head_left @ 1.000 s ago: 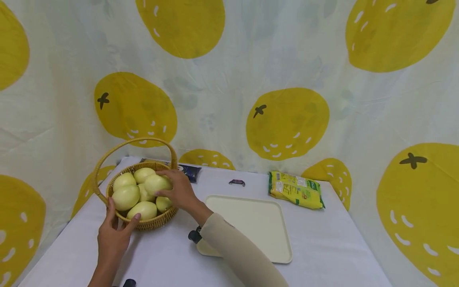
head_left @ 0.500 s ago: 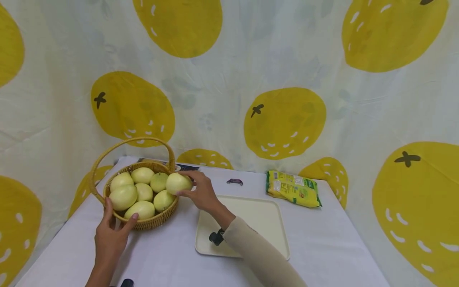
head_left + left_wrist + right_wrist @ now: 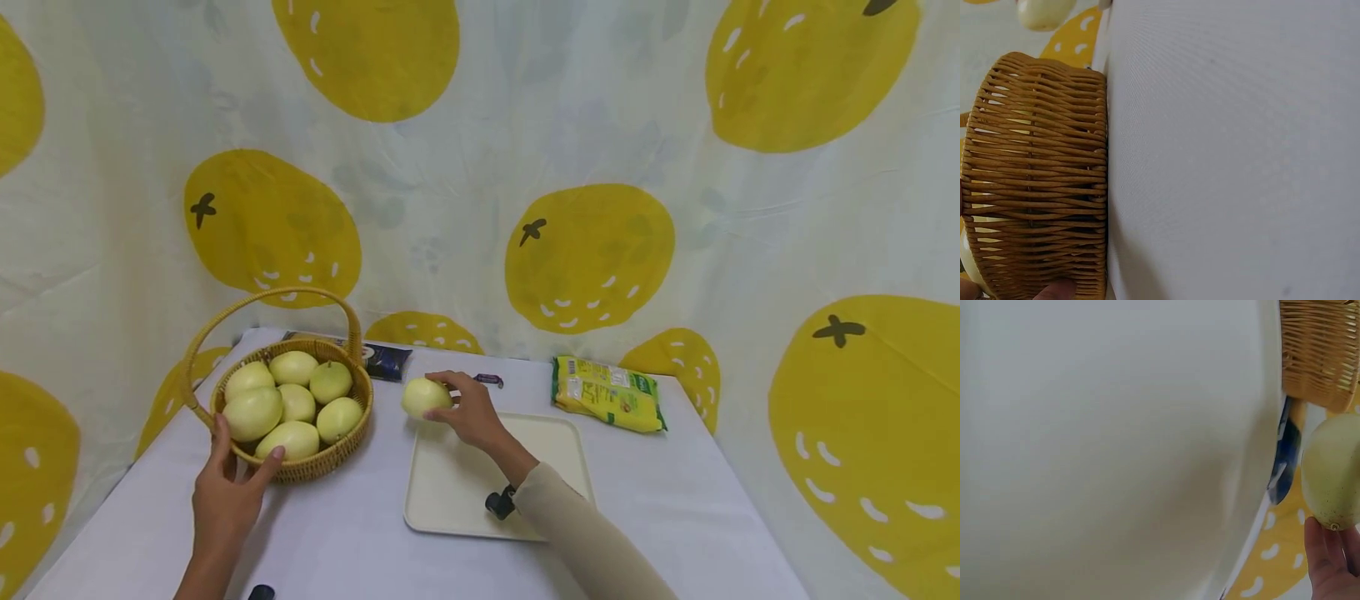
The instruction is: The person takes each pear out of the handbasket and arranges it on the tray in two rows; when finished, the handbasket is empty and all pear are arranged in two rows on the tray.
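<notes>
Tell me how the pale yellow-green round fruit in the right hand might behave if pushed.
The pale yellow-green round fruit would probably roll, given its curved sides. It looks firm rather than floppy, since no dent shows by the fingers of the right hand. Its smooth skin may be slightly slippery.

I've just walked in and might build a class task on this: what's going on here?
A person's right hand holds a pale fruit up near the far left corner of a cream tray, apart from the wicker basket. The left hand touches the basket's near side; seven more fruits show inside it. A yellow packet lies behind and to the right of the tray.
</notes>
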The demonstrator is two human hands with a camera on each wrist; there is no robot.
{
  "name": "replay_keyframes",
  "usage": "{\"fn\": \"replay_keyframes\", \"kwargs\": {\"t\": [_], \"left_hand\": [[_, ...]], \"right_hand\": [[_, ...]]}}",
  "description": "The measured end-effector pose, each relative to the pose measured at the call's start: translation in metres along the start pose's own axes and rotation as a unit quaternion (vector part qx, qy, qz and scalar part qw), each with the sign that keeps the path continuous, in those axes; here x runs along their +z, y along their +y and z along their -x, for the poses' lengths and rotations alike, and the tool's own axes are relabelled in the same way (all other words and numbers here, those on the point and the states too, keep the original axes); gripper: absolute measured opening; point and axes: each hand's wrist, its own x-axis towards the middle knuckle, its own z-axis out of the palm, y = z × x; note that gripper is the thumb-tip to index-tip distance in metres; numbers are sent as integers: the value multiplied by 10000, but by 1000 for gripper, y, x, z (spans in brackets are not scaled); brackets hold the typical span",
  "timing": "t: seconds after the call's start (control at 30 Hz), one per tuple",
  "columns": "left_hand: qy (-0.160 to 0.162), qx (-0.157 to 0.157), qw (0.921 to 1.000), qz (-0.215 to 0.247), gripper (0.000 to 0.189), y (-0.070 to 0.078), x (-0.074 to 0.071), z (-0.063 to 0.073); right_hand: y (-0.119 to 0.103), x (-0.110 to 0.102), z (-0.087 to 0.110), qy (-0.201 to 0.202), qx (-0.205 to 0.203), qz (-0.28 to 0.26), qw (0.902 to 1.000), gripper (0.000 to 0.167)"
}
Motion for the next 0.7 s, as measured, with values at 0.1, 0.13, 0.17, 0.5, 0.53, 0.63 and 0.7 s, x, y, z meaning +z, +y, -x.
{"fn": "replay_keyframes", "kwargs": {"t": [0.1, 0.13, 0.17, 0.5, 0.53, 0.63, 0.7], "left_hand": [[6, -12, 10000, 14, 106, -1, 0, 0], [4, -12, 10000, 29, 106, -1, 0, 0], [5, -21, 10000, 36, 106, -1, 0, -1], [16, -74, 10000, -14, 105, -1, 1, 0], [22, -71, 10000, -13, 105, 0, 1, 1], [35, -30, 10000, -22, 105, 0, 1, 1], [40, -17, 10000, -33, 105, 1, 0, 1]], "right_hand": [[7, -5, 5, -66, 79, 91, 9999, 61], [9, -6, 6, -78, 88, 110, 9999, 61], [10, -7, 7, -94, 103, 117, 9998, 60], [25, -5, 13, -241, 401, 160, 9988, 59], [26, -5, 13, -250, 408, 150, 9987, 59], [26, -6, 12, -279, 405, 112, 9987, 59], [26, -6, 12, -290, 393, 97, 9988, 60]]}}
